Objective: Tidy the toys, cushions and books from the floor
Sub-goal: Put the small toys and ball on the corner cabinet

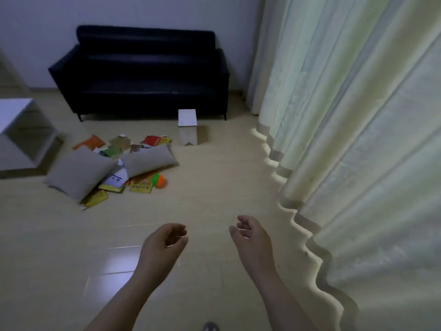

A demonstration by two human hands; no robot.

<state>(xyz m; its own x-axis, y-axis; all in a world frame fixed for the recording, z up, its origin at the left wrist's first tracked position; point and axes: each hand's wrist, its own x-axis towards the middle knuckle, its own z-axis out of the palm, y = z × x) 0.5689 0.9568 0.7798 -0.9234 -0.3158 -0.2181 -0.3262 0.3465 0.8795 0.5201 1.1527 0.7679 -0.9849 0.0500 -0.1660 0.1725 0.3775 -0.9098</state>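
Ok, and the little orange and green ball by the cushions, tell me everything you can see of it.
The ball is small and round, orange on its right part and green on its left, smooth-looking, perhaps plastic or rubber. It rests on the floor at the near right edge of the pile, just in front of the right grey cushion and close beside a yellow book on its left. Whether it touches either cannot be told. Nothing holds it.

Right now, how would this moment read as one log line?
left hand open, empty | right hand open, empty | cushions, books, ball on floor
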